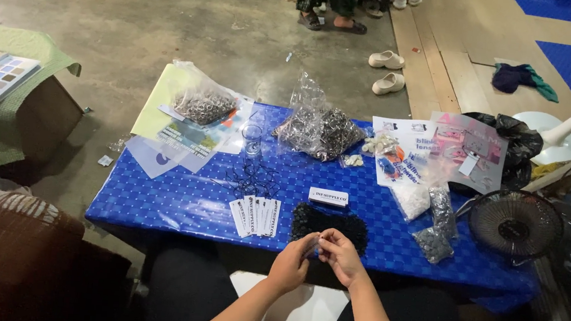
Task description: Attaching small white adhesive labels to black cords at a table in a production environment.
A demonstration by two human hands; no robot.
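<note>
Pinching a tiny, indistinct item together, left hand (293, 259) and right hand (339, 255) work over a low blue checkered-cloth desk (179, 199) beside black pieces (331, 223), on bare concrete floor (139, 24).

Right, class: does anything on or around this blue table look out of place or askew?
Mostly the paper sheets: they overhang the blue table's far left corner. By both hands, nothing looks spilled.

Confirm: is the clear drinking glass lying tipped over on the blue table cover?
No, the clear glass stands upright on the blue table cover, between two bags of small metal parts.
</note>
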